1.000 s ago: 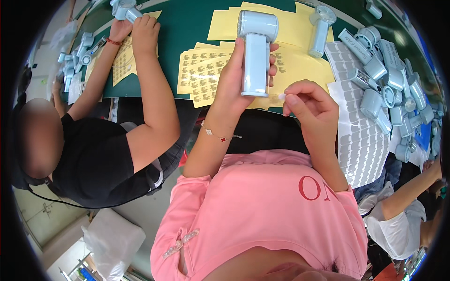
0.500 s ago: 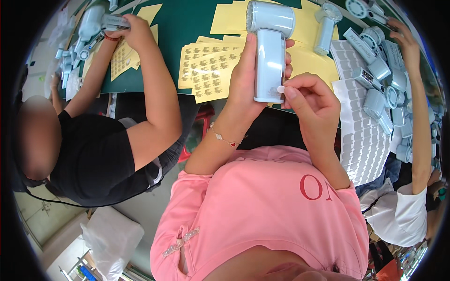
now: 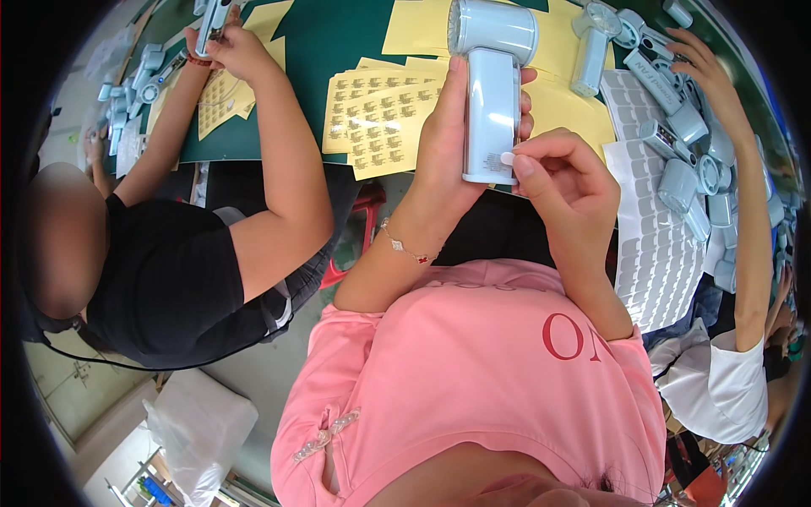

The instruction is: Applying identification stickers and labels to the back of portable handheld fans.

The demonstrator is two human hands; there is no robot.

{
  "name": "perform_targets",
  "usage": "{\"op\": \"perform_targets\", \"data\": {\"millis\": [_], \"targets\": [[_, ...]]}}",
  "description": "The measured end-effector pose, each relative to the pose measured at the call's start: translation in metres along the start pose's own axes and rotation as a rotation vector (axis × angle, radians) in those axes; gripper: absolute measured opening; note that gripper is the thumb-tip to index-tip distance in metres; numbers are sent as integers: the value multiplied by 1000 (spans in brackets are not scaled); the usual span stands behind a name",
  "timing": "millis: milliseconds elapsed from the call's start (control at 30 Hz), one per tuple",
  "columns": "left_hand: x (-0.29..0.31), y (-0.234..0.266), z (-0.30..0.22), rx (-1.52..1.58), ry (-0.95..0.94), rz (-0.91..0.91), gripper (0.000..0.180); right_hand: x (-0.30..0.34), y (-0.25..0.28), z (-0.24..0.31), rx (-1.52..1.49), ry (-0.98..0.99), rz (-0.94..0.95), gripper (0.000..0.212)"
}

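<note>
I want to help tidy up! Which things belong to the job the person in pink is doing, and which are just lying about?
Part of the job:
light-blue fan, in the left hand
small whitish piece, pinched in the right hand

Seemingly just lying about:
yellow sheets
white sheet with grey shapes
plastic-covered bundle, lower left
</note>
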State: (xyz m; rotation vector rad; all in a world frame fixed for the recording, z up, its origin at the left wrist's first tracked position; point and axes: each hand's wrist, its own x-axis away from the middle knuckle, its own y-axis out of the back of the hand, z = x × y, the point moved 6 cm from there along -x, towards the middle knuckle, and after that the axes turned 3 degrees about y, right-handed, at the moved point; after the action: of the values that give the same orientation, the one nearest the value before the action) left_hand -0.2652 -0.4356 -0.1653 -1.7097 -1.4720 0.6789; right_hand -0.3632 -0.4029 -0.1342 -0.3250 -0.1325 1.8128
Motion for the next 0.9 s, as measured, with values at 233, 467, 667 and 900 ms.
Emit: {"op": "perform_targets", "data": {"millis": [233, 467, 667, 900], "targets": [[5, 2, -3, -88, -56, -64, 62, 2, -6, 15, 667, 339, 49, 8], [-9, 9, -23, -85, 19, 62, 61, -3, 58, -3, 162, 119, -402, 8], [-87, 72, -137, -2149, -622, -941, 51, 27, 83, -19, 126, -13, -266, 10], [-103, 118, -155, -2464, -684, -1425, 53, 49, 113, -8, 176, 53, -307, 7]]}}
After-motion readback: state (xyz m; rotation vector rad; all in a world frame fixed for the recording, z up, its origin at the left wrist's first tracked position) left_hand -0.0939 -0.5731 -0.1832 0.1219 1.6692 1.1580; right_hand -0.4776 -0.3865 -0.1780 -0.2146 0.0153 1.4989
